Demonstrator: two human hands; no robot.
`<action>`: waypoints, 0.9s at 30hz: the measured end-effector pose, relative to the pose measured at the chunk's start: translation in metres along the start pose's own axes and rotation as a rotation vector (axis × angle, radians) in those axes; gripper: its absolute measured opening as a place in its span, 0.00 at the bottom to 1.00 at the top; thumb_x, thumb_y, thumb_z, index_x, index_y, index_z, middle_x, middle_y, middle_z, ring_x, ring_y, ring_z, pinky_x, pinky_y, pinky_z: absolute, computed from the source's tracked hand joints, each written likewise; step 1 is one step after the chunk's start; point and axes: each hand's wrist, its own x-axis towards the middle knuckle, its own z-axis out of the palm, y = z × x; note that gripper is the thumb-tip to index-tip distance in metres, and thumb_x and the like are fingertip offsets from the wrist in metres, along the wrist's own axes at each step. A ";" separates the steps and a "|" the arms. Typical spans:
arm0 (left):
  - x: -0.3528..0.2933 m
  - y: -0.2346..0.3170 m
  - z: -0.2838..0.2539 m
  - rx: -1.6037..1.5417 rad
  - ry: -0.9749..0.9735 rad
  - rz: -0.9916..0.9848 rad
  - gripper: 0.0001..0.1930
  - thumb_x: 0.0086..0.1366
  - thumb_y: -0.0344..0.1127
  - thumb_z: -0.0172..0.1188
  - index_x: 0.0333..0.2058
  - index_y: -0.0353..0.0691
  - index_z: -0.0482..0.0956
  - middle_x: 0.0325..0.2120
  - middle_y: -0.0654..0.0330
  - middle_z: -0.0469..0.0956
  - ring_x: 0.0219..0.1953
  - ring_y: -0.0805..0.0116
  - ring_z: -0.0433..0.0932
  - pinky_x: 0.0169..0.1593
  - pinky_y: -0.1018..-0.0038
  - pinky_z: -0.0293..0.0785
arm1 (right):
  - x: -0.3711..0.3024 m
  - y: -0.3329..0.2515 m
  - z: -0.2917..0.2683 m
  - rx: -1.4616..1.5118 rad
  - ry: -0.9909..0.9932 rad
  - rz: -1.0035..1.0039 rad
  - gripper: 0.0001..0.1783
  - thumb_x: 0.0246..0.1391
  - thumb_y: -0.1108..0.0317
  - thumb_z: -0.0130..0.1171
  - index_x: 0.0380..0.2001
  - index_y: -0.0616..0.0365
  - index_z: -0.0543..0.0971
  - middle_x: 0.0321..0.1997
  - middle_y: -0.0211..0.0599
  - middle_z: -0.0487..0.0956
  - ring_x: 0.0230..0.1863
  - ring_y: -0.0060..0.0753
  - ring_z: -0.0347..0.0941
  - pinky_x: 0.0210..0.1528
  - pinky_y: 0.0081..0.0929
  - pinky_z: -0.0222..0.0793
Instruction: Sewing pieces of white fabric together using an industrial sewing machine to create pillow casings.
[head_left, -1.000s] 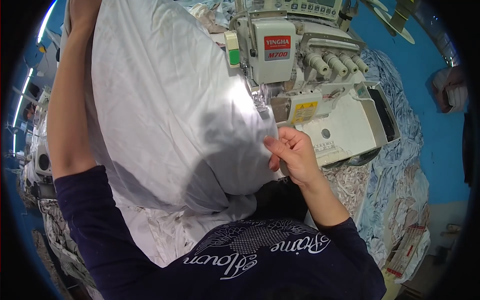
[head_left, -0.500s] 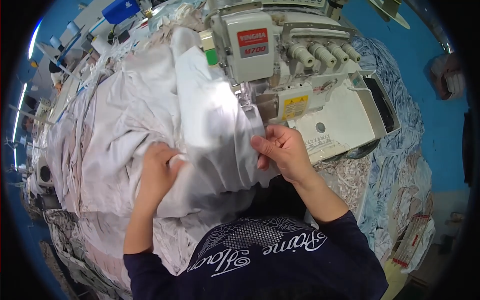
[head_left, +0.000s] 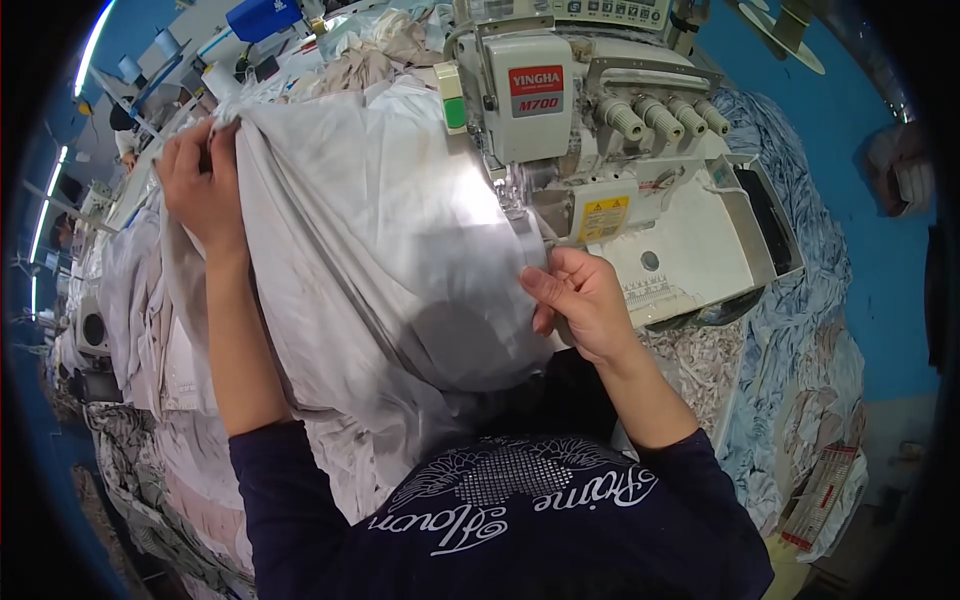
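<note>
A large piece of light grey-white fabric spreads from my left hand across to the sewing machine. Up at the far left, my left hand grips a gathered fold of it, fingers closed. Close to the presser foot, my right hand pinches the fabric's right edge between thumb and fingers. The machine's lamp lights the cloth brightly beside the needle area. The needle itself is too small to make out.
Right of the needle is the machine's white bed with a bin. Tension knobs line its front. Piles of bluish cloth lie at the right, fabric scraps below the bed. More cloth heaps at the left, with thread cones beyond.
My left hand has moved up and left, pulling the fabric out into a wide, smoother spread. My right hand keeps its pinch at the edge. The whole view has shifted slightly.
</note>
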 end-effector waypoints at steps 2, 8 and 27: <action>0.010 -0.004 0.009 -0.064 0.036 -0.079 0.06 0.55 0.35 0.63 0.30 0.40 0.80 0.26 0.63 0.76 0.30 0.69 0.73 0.36 0.75 0.69 | 0.000 -0.001 0.002 0.005 0.007 0.007 0.11 0.53 0.67 0.60 0.23 0.59 0.71 0.16 0.25 0.71 0.13 0.16 0.68 0.16 0.12 0.64; 0.036 -0.004 0.018 -0.095 0.008 0.008 0.07 0.56 0.37 0.63 0.31 0.42 0.81 0.26 0.65 0.76 0.31 0.70 0.73 0.37 0.76 0.69 | 0.001 0.001 -0.002 -0.015 0.016 0.012 0.10 0.52 0.68 0.60 0.24 0.59 0.72 0.17 0.26 0.72 0.13 0.16 0.68 0.16 0.12 0.64; 0.145 -0.050 0.059 0.008 0.059 0.041 0.19 0.58 0.52 0.58 0.40 0.44 0.81 0.35 0.61 0.80 0.35 0.70 0.78 0.41 0.77 0.72 | -0.001 -0.002 -0.002 0.019 0.011 0.031 0.11 0.52 0.69 0.61 0.22 0.57 0.69 0.19 0.26 0.71 0.13 0.16 0.68 0.14 0.12 0.62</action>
